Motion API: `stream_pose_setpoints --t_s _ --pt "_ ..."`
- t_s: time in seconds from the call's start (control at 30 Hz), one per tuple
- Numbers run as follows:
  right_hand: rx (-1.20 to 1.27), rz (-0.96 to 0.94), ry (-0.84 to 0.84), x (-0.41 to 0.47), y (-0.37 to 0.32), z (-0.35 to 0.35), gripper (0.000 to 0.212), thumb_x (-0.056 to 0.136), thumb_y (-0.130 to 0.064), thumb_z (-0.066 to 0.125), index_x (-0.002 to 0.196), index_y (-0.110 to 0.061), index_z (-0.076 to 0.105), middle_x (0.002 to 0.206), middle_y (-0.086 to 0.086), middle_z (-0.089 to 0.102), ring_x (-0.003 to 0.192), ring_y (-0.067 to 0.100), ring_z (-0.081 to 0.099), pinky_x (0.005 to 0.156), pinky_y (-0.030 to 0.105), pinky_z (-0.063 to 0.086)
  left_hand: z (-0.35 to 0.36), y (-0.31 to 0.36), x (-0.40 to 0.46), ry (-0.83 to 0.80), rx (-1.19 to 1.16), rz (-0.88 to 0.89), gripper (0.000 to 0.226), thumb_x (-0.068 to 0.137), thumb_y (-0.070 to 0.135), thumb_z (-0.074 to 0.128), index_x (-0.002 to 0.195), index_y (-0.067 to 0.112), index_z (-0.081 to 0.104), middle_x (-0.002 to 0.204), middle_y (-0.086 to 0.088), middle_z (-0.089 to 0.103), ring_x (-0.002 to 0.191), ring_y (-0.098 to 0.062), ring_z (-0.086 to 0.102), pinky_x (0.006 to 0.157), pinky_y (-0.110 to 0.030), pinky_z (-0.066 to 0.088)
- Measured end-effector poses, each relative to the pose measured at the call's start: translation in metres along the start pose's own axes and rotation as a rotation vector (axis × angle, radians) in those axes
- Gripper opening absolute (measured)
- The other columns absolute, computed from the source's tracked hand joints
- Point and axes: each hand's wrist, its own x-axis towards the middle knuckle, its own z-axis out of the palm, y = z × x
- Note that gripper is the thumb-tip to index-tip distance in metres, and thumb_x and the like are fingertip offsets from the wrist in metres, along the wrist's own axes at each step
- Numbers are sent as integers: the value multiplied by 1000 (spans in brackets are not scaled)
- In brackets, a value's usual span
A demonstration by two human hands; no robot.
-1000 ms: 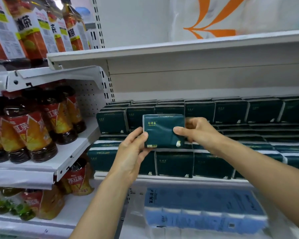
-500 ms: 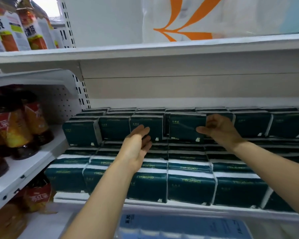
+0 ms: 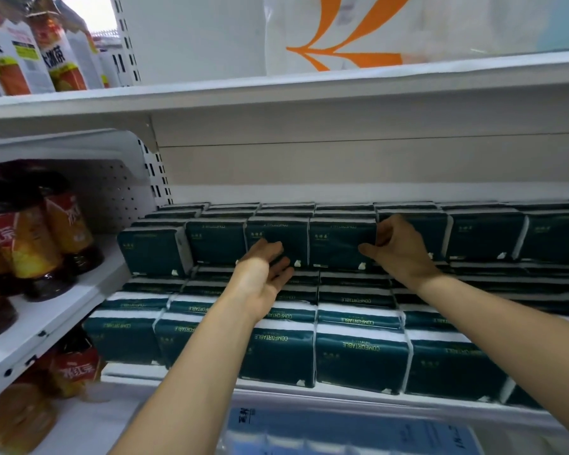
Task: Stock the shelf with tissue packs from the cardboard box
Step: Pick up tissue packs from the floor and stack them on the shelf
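The white metal shelf [image 3: 309,394] is already almost full: dark green plastic-wrapped tissue packs fill the front rows and a raised upper row behind them. The cardboard box is not in view, so I cannot tell how many packs are left.

Left of the shelf stand brown bottles of iced tea with red-orange labels [image 3: 30,238] on a neighbouring white rack. The left hand [image 3: 263,277] hovers before the upper row, fingers loose and open, holding nothing. Right of it, the upright dark green tissue pack [image 3: 339,244] stands in the upper row; the right hand [image 3: 398,251] pinches its right edge with curled fingers. Above the shelf is a beige back panel, below it pale blue packs [image 3: 342,435].
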Motion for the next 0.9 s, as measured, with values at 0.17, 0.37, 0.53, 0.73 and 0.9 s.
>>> stream_pose_setpoints --t_s 0.17,0.37,0.53,0.73,0.9 --pt "-49 57 -49 -5 -6 -1 49 78 -23 80 112 -10 48 102 3 59 94 20 58 78 30 46 -1 -1 0 -15 2 -5 61 100 6 55 156 9 30 148 -20 47 136 -36 46 109 -46 44" --pt "-68 112 34 -24 -16 -11 59 80 -26 79 123 -10 43 105 3 52 95 19 52 79 29 40 0 1 -9 -25 10 -25 19 101 6 54 120 4 56 137 -20 53 124 -35 53 103 -42 47" --pt "38 108 140 -57 -23 -19 31 87 -19 71 111 -10 54 97 3 57 91 21 58 73 24 43 2 -3 -31 -111 -21 -50 7 103 8 50 102 7 57 123 -20 60 114 -34 60 105 -47 48" --pt "-2 12 365 -128 -30 -43 15 90 -21 66 101 -19 56 84 -10 57 78 11 56 80 33 50 5 -22 -73 -289 -36 -112 11 103 11 51 112 7 55 118 -19 66 101 -31 68 84 -39 58" --pt "22 35 520 -206 -16 -58 9 90 -14 62 93 -20 56 77 -8 55 71 14 53 74 35 49 8 -62 -125 -448 92 -280 11 101 14 54 97 9 63 91 -10 73 81 -23 71 80 -35 58"
